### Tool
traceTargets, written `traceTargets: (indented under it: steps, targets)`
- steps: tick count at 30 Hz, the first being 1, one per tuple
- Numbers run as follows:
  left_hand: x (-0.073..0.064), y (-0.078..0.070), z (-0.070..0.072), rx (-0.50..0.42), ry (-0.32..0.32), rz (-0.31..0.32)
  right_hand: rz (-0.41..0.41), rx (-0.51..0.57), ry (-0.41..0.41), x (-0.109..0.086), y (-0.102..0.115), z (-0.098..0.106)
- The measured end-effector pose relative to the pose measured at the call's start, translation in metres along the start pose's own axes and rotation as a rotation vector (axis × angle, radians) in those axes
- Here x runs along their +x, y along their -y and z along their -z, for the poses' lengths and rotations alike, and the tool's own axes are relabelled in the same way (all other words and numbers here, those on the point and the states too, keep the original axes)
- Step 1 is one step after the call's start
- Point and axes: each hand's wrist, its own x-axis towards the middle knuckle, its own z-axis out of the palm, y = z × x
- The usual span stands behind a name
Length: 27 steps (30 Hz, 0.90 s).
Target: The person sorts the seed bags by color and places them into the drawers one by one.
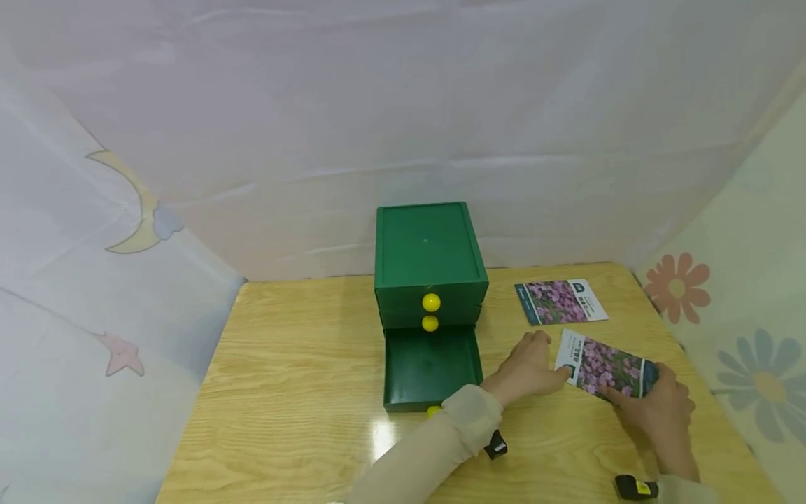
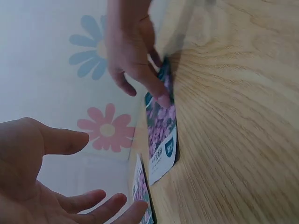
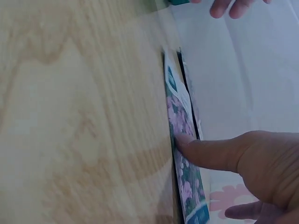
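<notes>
A flower seed packet (image 1: 607, 365) with a photo of pink blossoms and a white end is at the right of the table. My right hand (image 1: 661, 406) grips its dark end, the thumb (image 3: 187, 143) across the printed face. Beside the white end is my left hand (image 1: 529, 367), holding nothing; in the left wrist view its fingers (image 2: 93, 203) are spread loosely, apart from the packet. Behind lies a second flower seed packet (image 1: 560, 302), flat on the table, with neither hand on it.
A green drawer cabinet (image 1: 430, 245) with yellow knobs stands at the back middle. Its bottom drawer (image 1: 428, 367) is pulled out, the left forearm passing near its front right corner. Fabric walls (image 1: 315, 140) border the wooden table (image 1: 283, 392).
</notes>
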Motion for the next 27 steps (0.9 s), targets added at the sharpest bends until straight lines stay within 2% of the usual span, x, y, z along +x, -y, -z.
traceTargets:
  steps: [6, 12, 15, 20, 27]
  targets:
    - [0.011, -0.005, -0.012, 0.112, 0.039, 0.047, -0.024, 0.022, 0.023, 0.002, 0.001, 0.009]
    - [0.015, -0.007, -0.028, 0.143, 0.066, 0.166, -0.014, 0.040, 0.037, 0.007, -0.003, 0.015]
    - [0.016, -0.008, -0.031, 0.140, 0.078, 0.198, -0.022, 0.053, 0.035, 0.010, -0.006, 0.015]
    - [0.018, -0.009, -0.032, 0.094, 0.121, 0.203, -0.026, 0.051, 0.020, 0.012, -0.013, 0.016]
    - [0.016, -0.005, -0.036, -0.007, 0.148, 0.139, -0.070, 0.091, 0.005, 0.010, -0.024, 0.018]
